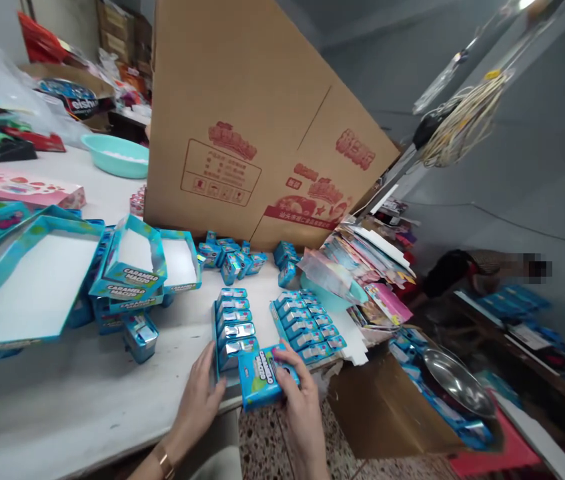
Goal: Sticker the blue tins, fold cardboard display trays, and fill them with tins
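My right hand (pixel 298 393) grips a small blue candy box (pixel 261 377) at the near edge of the white table (pixel 77 393), thumb on top and fingers curled round its right side. My left hand (pixel 201 397) lies flat with fingers stretched out, touching the near end of a blue display tray (pixel 235 327) filled with a row of small blue boxes. A second filled tray (pixel 307 323) lies just to the right of it.
Open blue "Caramelo" display trays (pixel 135 267) and a large empty tray (pixel 27 287) lie on the left. A tall cardboard carton (pixel 242 120) stands behind loose blue boxes (pixel 235 260). A teal bowl (pixel 117 155), packet stacks (pixel 367 260), a floor carton (pixel 387 407) and a metal bowl (pixel 457 383) are around.
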`<action>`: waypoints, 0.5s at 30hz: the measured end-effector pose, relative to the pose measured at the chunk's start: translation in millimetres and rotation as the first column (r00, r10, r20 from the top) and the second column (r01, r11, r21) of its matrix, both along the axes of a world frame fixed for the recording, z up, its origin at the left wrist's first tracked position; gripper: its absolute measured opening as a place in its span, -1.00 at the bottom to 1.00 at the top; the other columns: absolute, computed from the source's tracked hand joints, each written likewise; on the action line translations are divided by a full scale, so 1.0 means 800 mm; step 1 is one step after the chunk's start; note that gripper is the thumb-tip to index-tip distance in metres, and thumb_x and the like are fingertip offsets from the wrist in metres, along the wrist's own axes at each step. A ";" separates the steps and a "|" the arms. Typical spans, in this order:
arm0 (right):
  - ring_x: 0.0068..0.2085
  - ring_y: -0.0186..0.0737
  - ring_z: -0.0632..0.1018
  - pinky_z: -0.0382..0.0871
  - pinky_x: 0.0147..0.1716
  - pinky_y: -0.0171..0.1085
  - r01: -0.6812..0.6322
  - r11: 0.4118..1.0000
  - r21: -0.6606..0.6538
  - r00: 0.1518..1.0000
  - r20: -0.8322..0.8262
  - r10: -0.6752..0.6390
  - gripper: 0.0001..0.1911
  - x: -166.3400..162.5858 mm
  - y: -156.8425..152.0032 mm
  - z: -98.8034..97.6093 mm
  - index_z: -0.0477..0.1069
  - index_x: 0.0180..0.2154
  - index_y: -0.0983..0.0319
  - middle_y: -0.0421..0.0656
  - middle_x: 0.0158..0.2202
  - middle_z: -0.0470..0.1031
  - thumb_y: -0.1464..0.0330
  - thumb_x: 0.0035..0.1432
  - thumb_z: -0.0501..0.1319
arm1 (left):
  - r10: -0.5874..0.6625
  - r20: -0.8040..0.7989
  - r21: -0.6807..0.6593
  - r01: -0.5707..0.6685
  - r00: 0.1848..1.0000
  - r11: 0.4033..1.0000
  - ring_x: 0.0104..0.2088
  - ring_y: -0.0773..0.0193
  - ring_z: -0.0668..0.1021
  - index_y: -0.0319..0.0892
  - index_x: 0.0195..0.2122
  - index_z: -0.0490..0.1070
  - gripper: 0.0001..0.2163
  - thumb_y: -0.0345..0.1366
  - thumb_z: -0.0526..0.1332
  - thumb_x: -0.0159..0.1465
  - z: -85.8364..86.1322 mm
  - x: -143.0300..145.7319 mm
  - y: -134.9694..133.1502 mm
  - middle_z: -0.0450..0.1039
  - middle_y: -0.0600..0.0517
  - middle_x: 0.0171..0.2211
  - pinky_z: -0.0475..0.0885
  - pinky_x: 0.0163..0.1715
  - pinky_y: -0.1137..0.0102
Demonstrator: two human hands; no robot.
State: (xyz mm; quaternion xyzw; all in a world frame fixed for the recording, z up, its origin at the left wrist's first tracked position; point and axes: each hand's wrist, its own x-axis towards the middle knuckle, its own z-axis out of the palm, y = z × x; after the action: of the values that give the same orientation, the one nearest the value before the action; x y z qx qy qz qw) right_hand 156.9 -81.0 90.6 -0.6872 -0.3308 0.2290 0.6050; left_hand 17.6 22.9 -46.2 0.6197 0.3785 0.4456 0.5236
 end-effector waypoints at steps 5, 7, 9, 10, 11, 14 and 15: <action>-0.51 -0.33 0.49 0.29 -0.62 -0.38 0.065 0.998 -0.019 0.903 -0.424 -0.067 -0.51 0.010 -0.014 -0.058 0.46 -0.14 0.22 -0.01 -0.06 0.55 0.05 -0.02 0.39 | -0.036 -0.191 0.192 0.073 0.981 0.979 0.37 -0.01 0.15 -0.04 0.39 -0.01 -0.41 -0.24 0.10 0.34 -0.014 0.003 -0.002 0.05 -0.08 0.39 0.06 0.34 0.00; -0.56 -0.34 0.47 0.35 -0.57 -0.36 -0.072 0.995 -0.072 0.898 -0.440 0.033 -0.38 0.007 -0.007 -0.062 0.42 -0.05 0.24 -0.10 -0.29 0.57 0.06 -0.10 0.44 | -0.059 -0.215 0.217 0.106 0.975 0.970 0.38 0.00 0.13 -0.02 0.41 -0.08 -0.40 -0.24 0.07 0.36 -0.019 0.002 0.000 -0.01 -0.07 0.41 0.06 0.34 -0.01; -0.49 -0.27 0.53 0.43 -0.49 -0.29 -0.168 0.976 -0.136 0.923 -0.369 0.108 -0.34 0.001 0.000 -0.055 0.41 -0.02 0.24 -0.10 -0.27 0.56 0.09 -0.14 0.46 | -0.081 -0.226 0.249 0.138 0.971 0.959 0.39 0.01 0.11 0.02 0.42 -0.14 -0.39 -0.26 0.05 0.38 -0.026 0.001 0.003 -0.05 -0.06 0.43 0.06 0.34 -0.02; -0.40 -0.20 0.57 0.47 -0.41 -0.24 -0.169 0.971 -0.171 0.954 -0.275 0.118 -0.39 -0.003 0.003 -0.049 0.42 -0.04 0.22 -0.06 -0.16 0.55 0.13 -0.13 0.45 | -0.089 -0.230 0.271 0.152 0.969 0.950 0.39 0.01 0.10 0.04 0.42 -0.17 -0.39 -0.28 0.04 0.38 -0.029 0.000 0.004 -0.08 -0.05 0.43 0.05 0.34 -0.03; -0.26 -0.12 0.60 0.50 -0.29 -0.19 -0.143 0.968 -0.207 0.984 -0.137 0.116 -0.46 -0.009 0.007 -0.041 0.44 -0.06 0.21 -0.04 -0.03 0.51 0.17 -0.10 0.42 | -0.099 -0.231 0.294 0.166 0.968 0.941 0.39 0.01 0.09 0.05 0.42 -0.20 -0.38 -0.31 0.03 0.38 -0.032 0.000 0.004 -0.10 -0.04 0.44 0.05 0.34 -0.04; 0.15 0.01 0.44 0.34 0.10 -0.11 -0.011 0.953 -0.302 0.931 0.344 0.120 -0.63 -0.029 0.023 -0.021 0.45 -0.07 0.18 -0.03 0.14 0.40 0.30 0.04 0.32 | -0.130 -0.225 0.337 0.202 0.966 0.920 0.40 0.02 0.07 0.05 0.43 -0.26 -0.33 -0.39 0.01 0.35 -0.036 -0.002 0.005 -0.15 -0.03 0.45 0.04 0.34 -0.04; 0.18 -0.01 0.42 0.30 0.14 -0.11 0.026 0.944 -0.330 0.882 0.452 0.134 -0.63 -0.036 0.030 -0.017 0.43 -0.04 0.19 -0.02 0.13 0.40 0.33 0.07 0.28 | -0.142 -0.226 0.343 0.215 0.964 0.915 0.40 0.02 0.06 0.03 0.43 -0.27 -0.32 -0.40 0.01 0.35 -0.035 -0.002 0.005 -0.16 -0.04 0.45 0.04 0.34 -0.04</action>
State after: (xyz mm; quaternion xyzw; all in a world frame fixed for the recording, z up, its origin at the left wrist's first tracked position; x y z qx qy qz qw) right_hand 128.2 -57.2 77.0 -0.8028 -0.4439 0.1248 0.3780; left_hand 16.2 27.1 -74.5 0.7788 0.2804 0.3949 0.3986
